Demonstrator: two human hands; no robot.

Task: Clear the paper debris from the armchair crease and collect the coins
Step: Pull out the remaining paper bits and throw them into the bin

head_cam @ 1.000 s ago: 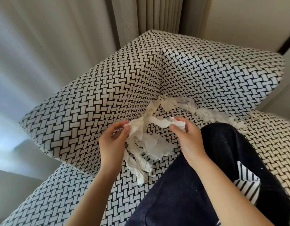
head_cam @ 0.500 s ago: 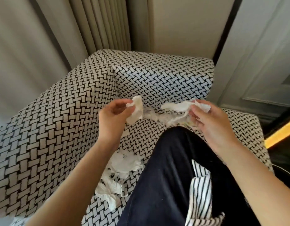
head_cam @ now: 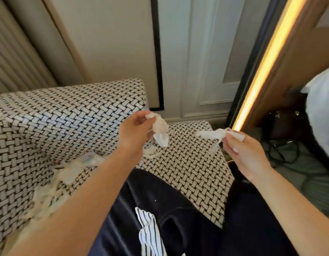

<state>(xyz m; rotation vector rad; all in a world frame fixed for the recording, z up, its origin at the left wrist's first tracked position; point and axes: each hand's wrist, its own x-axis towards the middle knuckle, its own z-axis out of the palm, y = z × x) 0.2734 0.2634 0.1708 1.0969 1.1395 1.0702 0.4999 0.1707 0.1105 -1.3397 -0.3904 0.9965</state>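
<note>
Paper debris (head_cam: 67,175): head view, soft torn white shreds, blurred, lying along armchair (head_cam: 67,117) crease beside your leg. Your left hand (head_cam: 136,132) pinches crumpled wad (head_cam: 160,130); your right hand (head_cam: 246,152) pinches twisted strip (head_cam: 213,134); pieces held apart. Step judged: debris removal, part done. Next: discard both pieces, gather rest, probe crease. Coins not seen. Upholstery: basket-weave pattern, black-white.

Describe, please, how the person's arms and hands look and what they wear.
The left arm and right arm are bare as far as the frame shows, with no sleeves, watch or bracelets. The left hand and right hand wear no gloves or visible rings.
</note>
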